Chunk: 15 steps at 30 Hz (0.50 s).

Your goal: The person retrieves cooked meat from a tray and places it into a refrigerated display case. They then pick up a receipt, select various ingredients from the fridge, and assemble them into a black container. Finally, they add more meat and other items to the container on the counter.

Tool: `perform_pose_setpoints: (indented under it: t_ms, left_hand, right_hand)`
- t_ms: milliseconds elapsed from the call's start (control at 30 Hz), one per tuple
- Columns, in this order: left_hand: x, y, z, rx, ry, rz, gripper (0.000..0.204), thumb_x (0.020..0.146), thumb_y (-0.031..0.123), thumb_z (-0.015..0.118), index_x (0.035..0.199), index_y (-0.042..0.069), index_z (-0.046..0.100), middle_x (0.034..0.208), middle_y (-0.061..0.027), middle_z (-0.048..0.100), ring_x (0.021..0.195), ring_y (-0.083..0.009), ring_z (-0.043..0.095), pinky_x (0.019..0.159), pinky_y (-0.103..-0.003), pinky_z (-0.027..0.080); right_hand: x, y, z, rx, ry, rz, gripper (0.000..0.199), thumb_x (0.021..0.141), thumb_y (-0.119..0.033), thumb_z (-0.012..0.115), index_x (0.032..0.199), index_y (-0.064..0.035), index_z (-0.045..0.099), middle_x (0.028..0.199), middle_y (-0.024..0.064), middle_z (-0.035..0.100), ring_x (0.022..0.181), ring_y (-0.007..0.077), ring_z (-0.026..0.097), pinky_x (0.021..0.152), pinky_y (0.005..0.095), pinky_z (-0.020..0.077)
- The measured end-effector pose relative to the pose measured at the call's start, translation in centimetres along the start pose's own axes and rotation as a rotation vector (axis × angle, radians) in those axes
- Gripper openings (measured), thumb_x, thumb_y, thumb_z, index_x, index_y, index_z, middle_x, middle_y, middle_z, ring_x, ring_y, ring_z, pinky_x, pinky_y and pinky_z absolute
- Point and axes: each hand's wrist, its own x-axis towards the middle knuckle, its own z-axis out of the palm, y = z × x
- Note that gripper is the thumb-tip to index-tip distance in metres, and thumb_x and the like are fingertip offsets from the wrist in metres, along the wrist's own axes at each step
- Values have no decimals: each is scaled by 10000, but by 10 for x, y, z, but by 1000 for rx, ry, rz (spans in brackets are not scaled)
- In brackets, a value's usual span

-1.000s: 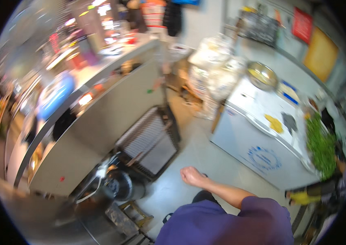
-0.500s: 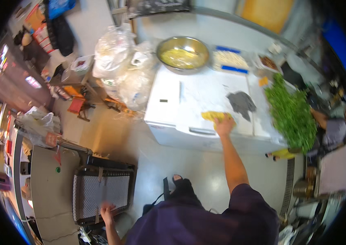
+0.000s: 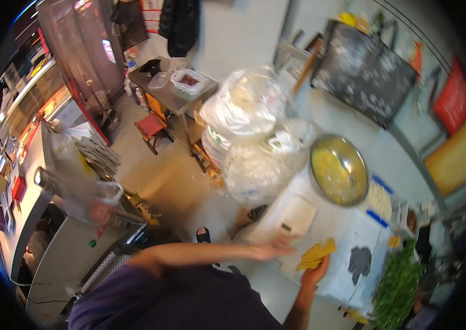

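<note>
My right hand (image 3: 315,269) grips a yellow cloth (image 3: 316,254), raised a little above the white freezer-like unit (image 3: 329,234). From the left, my left arm reaches across my body. My left hand (image 3: 274,248) is smeared by motion, its fingers stretched toward the cloth with nothing visible in them. A crumpled grey cloth (image 3: 360,263) lies on the white top, to the right of my right hand. Behind it stands a large steel bowl (image 3: 339,170) with yellowish food in it, under what looks like clear film.
Bulging plastic bags (image 3: 249,107) are piled left of the bowl. A blue-edged tray (image 3: 379,201) of pale pieces and leafy greens (image 3: 398,283) sit along the right. Further left are a small table (image 3: 167,96), a red folding stool (image 3: 150,125) and a counter (image 3: 59,258) bearing plastic bags.
My view has swung left. The yellow cloth, wiped flat on the white top before, is lifted in my right hand. My left hand has come from low left toward it.
</note>
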Motion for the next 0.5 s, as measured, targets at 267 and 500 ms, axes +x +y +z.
perform_pose_setpoints:
  t_ms: [267,500]
  left_hand:
    - [129,14,9,-36,-242,562,205,916,172,525,1029,2,551,909,-211,657,829,-345,633,752,-417,494]
    - [103,25,-236,340,-566,353,235,917,248,571,955,17,574,895,-212,648,840,-346,617,768,-424,489]
  right_hand:
    - [53,18,41,-543,249,-164,398,998,-305,474,1279,-29,530,1222,115,585,1133,235,547,942,391,455]
    - [69,14,104,-1428,233,-92,393,979,-290,498,1251,-12,549,1190,154,600,1106,264,562,942,410,454]
